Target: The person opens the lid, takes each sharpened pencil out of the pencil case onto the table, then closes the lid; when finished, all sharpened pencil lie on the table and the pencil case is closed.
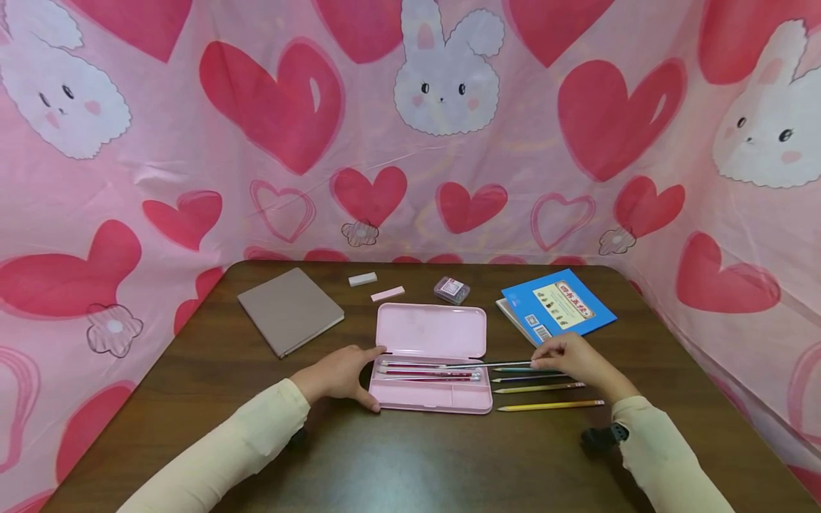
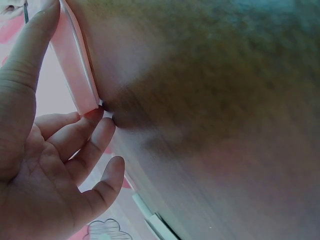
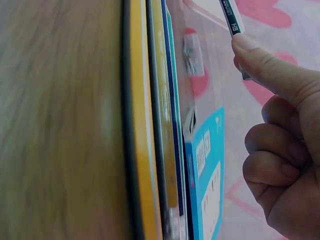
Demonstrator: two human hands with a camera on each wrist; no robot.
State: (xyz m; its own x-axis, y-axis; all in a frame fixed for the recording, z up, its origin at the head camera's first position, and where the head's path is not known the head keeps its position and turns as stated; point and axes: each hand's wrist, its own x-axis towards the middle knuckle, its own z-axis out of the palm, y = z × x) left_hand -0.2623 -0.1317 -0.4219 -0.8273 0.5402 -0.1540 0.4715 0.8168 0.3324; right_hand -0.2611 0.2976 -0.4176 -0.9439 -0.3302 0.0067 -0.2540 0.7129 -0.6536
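Note:
An open pink pencil case (image 1: 430,397) lies on the table with several pencils (image 1: 426,372) in its back compartment. My left hand (image 1: 340,374) holds its left end, thumb at the front corner and forefinger by the hinge; in the left wrist view other fingertips (image 2: 95,116) touch the case's end. Between thumb and forefinger, my right hand (image 1: 574,362) pinches a dark pencil marked HB (image 3: 231,19). That pencil reaches leftward over the case's back compartment. Below the right hand, several pencils lie side by side, a yellow pencil (image 1: 551,406) nearest the front.
A blue book (image 1: 519,291) lies behind the right hand, and a grey-brown notebook (image 1: 288,310) at back left. Behind the case's raised lid (image 1: 431,329) are a white block (image 1: 362,279), a pink block (image 1: 388,293) and a small clear box (image 1: 452,291). Patterned cloth hangs around the table.

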